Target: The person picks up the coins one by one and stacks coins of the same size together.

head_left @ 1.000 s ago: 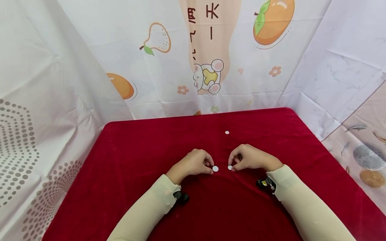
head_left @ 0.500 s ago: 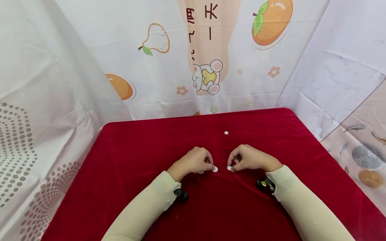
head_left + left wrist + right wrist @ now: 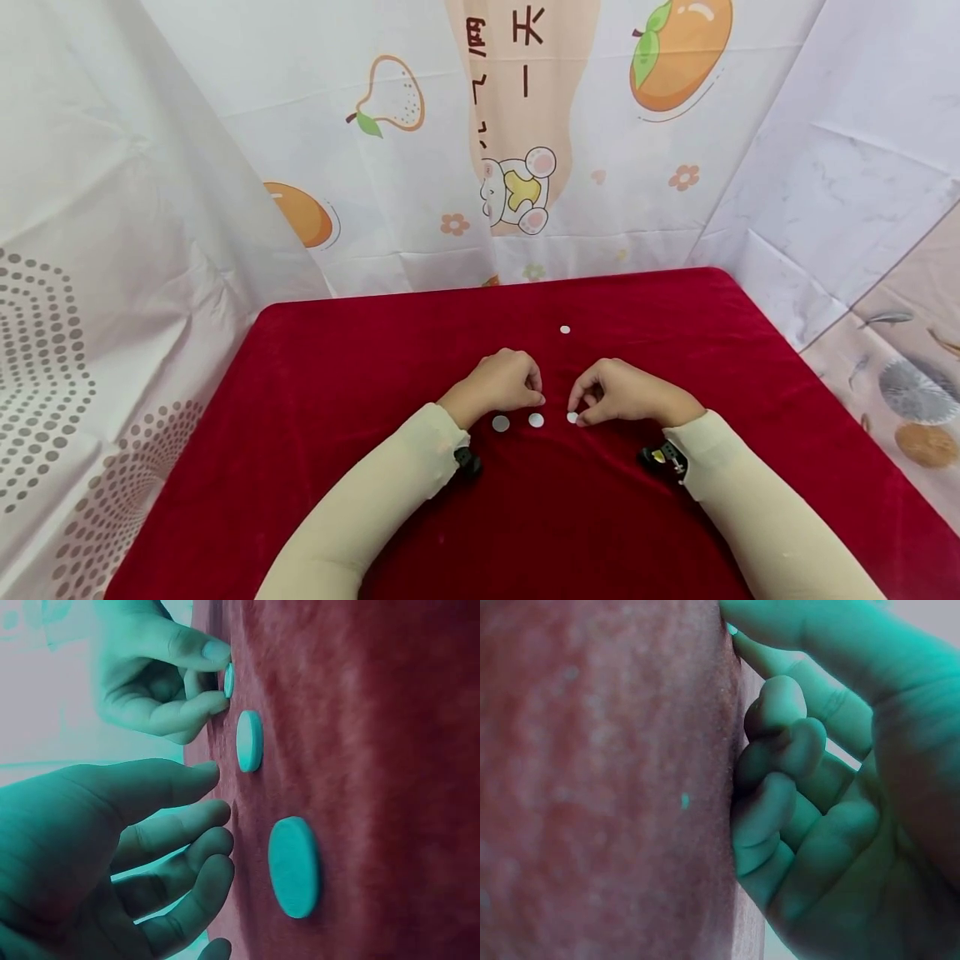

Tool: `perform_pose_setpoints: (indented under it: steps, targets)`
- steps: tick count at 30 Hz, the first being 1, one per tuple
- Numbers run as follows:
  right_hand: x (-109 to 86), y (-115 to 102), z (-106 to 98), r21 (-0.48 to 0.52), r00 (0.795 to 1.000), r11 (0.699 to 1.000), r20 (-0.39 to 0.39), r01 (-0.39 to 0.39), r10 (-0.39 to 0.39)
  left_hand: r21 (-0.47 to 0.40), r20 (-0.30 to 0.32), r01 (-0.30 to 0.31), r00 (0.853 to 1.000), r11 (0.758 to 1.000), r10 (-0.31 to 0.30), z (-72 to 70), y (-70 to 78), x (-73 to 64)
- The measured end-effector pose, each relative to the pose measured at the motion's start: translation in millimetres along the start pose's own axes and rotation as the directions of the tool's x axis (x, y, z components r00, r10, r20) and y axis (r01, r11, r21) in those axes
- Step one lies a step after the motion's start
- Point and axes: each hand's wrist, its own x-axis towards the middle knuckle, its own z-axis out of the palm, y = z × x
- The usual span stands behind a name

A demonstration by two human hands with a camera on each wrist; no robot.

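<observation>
Three white round discs lie in a row in front of the hands. The left disc (image 3: pixel 501 423) looks the largest, the middle disc (image 3: pixel 536 420) is a bit smaller, and the right disc (image 3: pixel 572 417) is the smallest of the row. My right hand (image 3: pixel 622 392) pinches the right disc between thumb and index finger, close against the cloth. My left hand (image 3: pixel 504 382) hovers just behind the left and middle discs, holding nothing. In the left wrist view its fingers (image 3: pixel 210 892) are relaxed and apart from the discs. A fourth small white disc (image 3: pixel 565 330) lies farther back.
A red velvet cloth (image 3: pixel 360 358) covers the table. Printed white curtains (image 3: pixel 405 192) hang behind it and at both sides. A dark wrist camera (image 3: pixel 467 460) sits under the left sleeve, another device (image 3: pixel 662 457) under the right.
My left hand has let go of the middle disc and moved back and to the right, uncovering the left disc. My right hand keeps its pinch in the same place.
</observation>
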Motion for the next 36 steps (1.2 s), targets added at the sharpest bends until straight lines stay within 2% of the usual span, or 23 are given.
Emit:
perform_pose_setpoints:
  steps: [11,18,28,36]
  targets:
    - [0.5,1,-1,0.001,1.000,1.000,0.003,-0.002,0.002,0.022,0.002,0.020,1.000,1.000,-0.020,-5.0,1.8,30.1]
    - [-0.4,0,-1,-0.002,1.000,1.000,0.008,0.005,-0.005,0.042,-0.020,0.029,0.999,0.999,-0.029,-5.8,4.3,44.2]
    - [0.5,2,-2,-0.005,1.000,1.000,0.008,0.010,-0.010,-0.014,-0.058,0.066,0.996,0.998,-0.066,-5.1,6.4,63.1]
    - [0.3,3,-1,0.002,1.000,1.000,0.005,0.002,-0.002,-0.112,-0.037,0.112,0.993,0.987,-0.116,-12.7,5.7,81.4]
